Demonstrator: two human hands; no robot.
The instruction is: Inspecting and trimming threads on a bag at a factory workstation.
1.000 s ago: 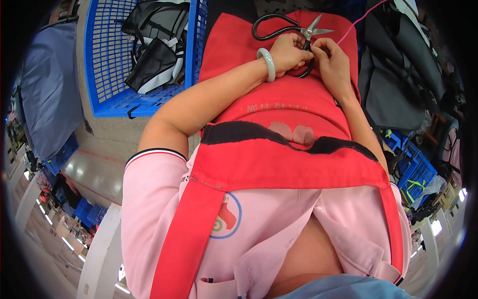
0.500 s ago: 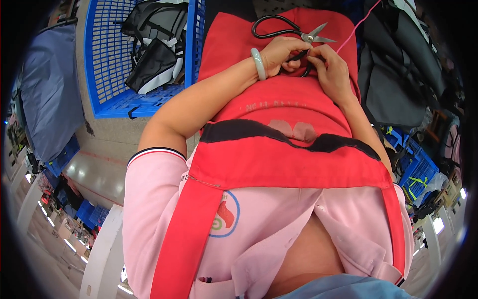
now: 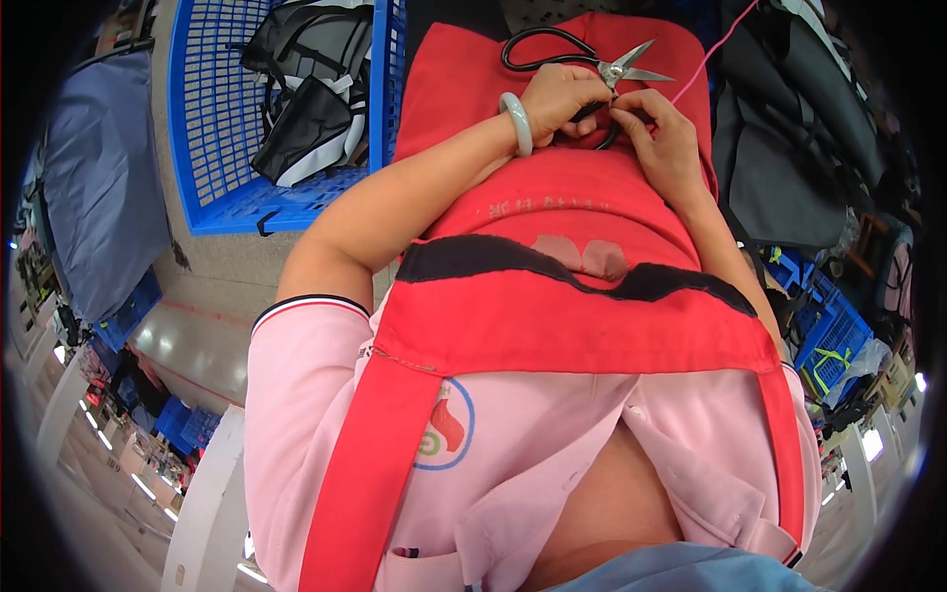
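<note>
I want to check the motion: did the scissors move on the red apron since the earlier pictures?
No. The scissors lie at the same spot near the top of the red apron, blades pointing right; only the hands shifted.

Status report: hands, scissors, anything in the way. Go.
Left hand and right hand together on the red apron, pinching something small. Scissors lie just beyond, blades open. Pink thread trails off right.

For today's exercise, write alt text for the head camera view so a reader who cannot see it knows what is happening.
Seen from above, a person's left hand and right hand meet over a red apron, pinching something small beside black-handled scissors and a pink thread. A blue crate holding bags stands to the left.
</note>
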